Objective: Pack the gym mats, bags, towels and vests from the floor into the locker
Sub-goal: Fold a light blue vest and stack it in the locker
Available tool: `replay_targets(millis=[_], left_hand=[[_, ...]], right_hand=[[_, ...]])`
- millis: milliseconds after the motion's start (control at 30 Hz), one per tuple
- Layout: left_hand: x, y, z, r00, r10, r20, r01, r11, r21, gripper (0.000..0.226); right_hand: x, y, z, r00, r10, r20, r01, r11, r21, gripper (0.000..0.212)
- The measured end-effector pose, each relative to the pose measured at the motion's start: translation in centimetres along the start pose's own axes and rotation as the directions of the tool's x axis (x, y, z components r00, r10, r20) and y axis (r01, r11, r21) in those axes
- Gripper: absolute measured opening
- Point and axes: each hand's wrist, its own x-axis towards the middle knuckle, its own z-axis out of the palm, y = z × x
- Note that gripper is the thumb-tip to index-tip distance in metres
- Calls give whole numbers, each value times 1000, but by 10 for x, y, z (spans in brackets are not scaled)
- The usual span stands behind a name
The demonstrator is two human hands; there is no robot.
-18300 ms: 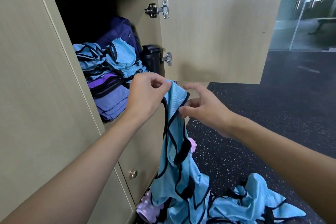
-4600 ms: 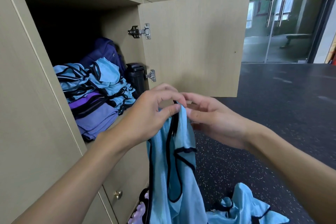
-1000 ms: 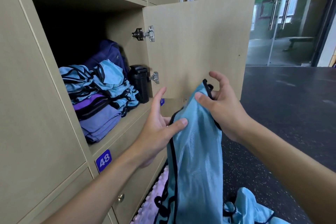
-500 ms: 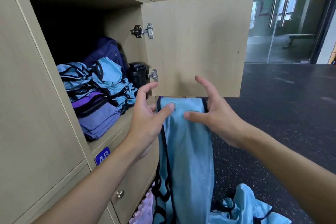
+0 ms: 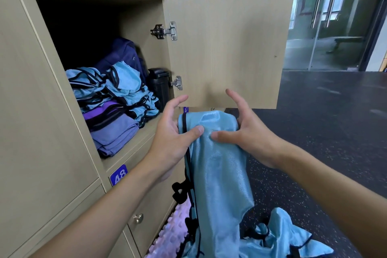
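A light blue vest with black trim (image 5: 217, 165) hangs folded lengthwise in front of the open locker (image 5: 98, 33). My left hand (image 5: 174, 130) grips its upper left edge, thumb pressed on the front. My right hand (image 5: 249, 132) grips the upper right edge the same way. Inside the locker lie several folded blue vests (image 5: 117, 86) on purple towels (image 5: 114, 132), with a navy bag (image 5: 123, 52) behind and a black bottle (image 5: 160, 88) at the right. Another blue vest (image 5: 282, 239) lies crumpled on the floor. A pink bumpy mat (image 5: 171, 234) lies by the locker base.
The locker door (image 5: 228, 48) stands open to the right, just above my hands. Closed lockers below carry a blue label 48 (image 5: 119, 174) and a round knob (image 5: 137, 218). Dark speckled rubber floor (image 5: 314, 132) stretches to the right towards glass doors (image 5: 326, 19).
Over the last second my hands brought the vest's top fold level and slightly lower, both thumbs now pressing on its front. The vest hangs folded narrower than before.
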Motion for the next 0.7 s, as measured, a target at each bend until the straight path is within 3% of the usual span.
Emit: replay_targets(millis=[167, 300, 500, 700], left_hand=[[3, -1, -6, 997, -55, -50, 58, 997, 54, 47], [3, 3, -8, 989, -143, 29, 142, 988, 55, 41], [3, 9, -6, 998, -54, -26, 55, 998, 26, 35], [-13, -8, -4, 974, -151, 171, 147, 988, 36, 82]], right_hand=[[1, -7, 0, 996, -34, -85, 31, 999, -38, 94], [1, -6, -4, 978, -47, -202, 42, 999, -27, 90], [-3, 8, 3, 999, 36, -20, -36, 999, -3, 101], [4, 7, -1, 982, -32, -185, 40, 998, 42, 87]])
